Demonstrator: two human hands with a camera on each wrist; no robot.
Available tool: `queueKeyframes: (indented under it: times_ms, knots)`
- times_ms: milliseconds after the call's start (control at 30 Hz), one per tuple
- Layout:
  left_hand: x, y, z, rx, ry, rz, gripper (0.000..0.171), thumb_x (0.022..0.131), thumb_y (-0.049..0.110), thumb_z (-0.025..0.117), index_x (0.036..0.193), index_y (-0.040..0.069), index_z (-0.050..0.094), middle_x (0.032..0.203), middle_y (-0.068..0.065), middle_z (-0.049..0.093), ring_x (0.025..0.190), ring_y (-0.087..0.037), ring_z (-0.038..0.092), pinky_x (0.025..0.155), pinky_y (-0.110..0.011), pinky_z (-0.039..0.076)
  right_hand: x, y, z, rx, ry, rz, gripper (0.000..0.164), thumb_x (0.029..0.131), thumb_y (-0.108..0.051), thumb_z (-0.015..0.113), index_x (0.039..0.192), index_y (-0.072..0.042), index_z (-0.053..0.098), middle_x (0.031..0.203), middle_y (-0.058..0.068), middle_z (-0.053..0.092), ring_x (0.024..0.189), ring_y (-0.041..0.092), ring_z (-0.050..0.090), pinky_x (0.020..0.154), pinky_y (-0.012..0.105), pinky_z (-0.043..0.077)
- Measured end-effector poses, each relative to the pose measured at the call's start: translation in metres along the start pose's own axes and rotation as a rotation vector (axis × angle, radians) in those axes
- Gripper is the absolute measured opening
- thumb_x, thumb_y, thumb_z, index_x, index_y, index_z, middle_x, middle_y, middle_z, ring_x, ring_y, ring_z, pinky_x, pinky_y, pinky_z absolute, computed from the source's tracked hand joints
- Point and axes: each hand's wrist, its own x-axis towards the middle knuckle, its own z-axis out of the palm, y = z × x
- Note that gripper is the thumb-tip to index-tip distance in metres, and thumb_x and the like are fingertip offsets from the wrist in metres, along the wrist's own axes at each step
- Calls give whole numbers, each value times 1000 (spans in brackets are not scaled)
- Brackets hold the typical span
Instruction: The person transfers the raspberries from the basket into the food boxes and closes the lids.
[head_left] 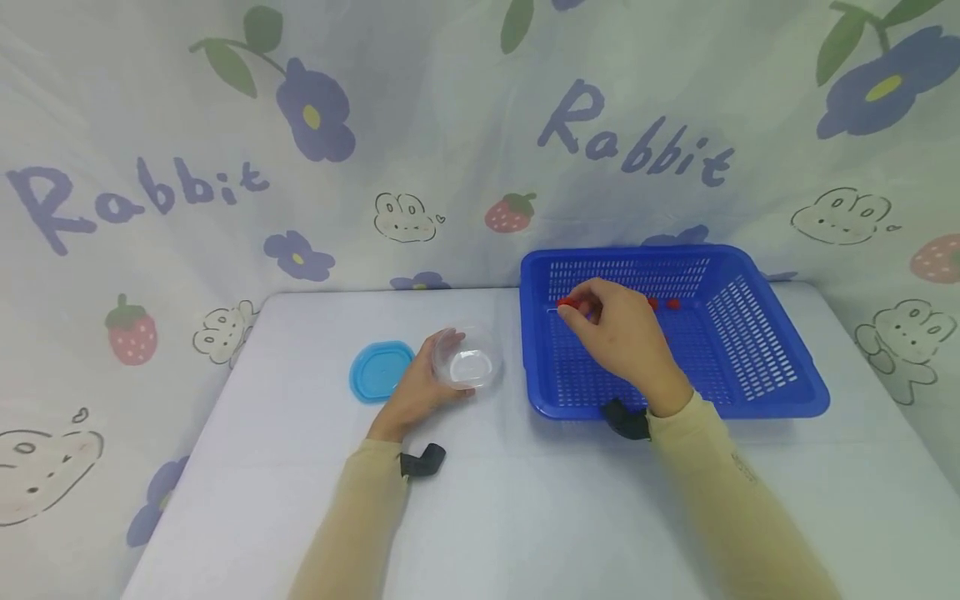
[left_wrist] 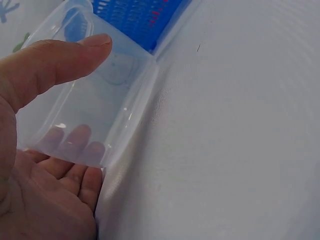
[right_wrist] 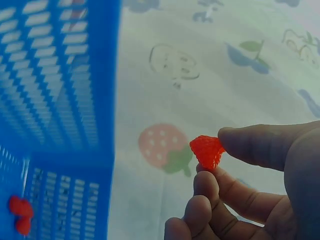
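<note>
A clear plastic tub [head_left: 471, 363] stands on the white table, and my left hand [head_left: 426, 385] grips it from the left with thumb and fingers round its wall. In the left wrist view the tub [left_wrist: 100, 95] looks see-through, with fingertips showing behind it. My right hand [head_left: 624, 337] is above the left part of the blue basket [head_left: 534, 350], pinching a small red raspberry [right_wrist: 207, 151] between thumb and fingers. More red berries [right_wrist: 21, 212] lie in the basket; in the head view my right hand hides some of them.
A light blue lid [head_left: 381, 372] lies flat on the table just left of my left hand. Behind the table hangs a white cloth [head_left: 465, 125] printed with rabbits, flowers and strawberries. The basket takes up the right rear of the table.
</note>
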Motion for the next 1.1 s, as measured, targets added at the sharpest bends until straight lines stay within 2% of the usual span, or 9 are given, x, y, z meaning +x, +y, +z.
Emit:
queueKeyframes:
  times_ms: [367, 633, 900, 1100]
  knots:
    - [-1, 2, -1, -14, 3, 3, 97, 62, 21, 86, 141, 23, 30, 137, 11, 46, 134, -11, 27, 111, -46, 18, -10, -31, 26, 99, -9, 19, 21, 87, -32, 64, 97, -14, 65, 75, -2, 55, 67, 14, 50, 56, 28, 44]
    - [-1, 1, -1, -2, 3, -25, 95, 63, 26, 86, 140, 29, 31, 136, 13, 45, 133, -13, 29, 108, -52, 21, -16, -46, 49, 199, -1, -10, 19, 86, -30, 64, 96, -14, 66, 75, -3, 56, 67, 12, 51, 56, 27, 45]
    - [1, 0, 1, -6, -6, -20, 95, 63, 27, 86, 140, 30, 30, 136, 15, 44, 131, -15, 31, 107, -54, 23, -19, -51, 68, 165, 16, -35, 17, 86, -28, 64, 95, -14, 66, 76, -4, 54, 67, 13, 48, 54, 25, 42]
    - [-1, 2, 0, -17, -9, -9, 95, 64, 27, 85, 140, 29, 30, 137, 12, 44, 130, -16, 33, 104, -55, 27, -19, -55, 83, 159, -6, -50, 17, 87, -29, 64, 95, -14, 65, 77, -2, 54, 69, 14, 50, 56, 25, 42]
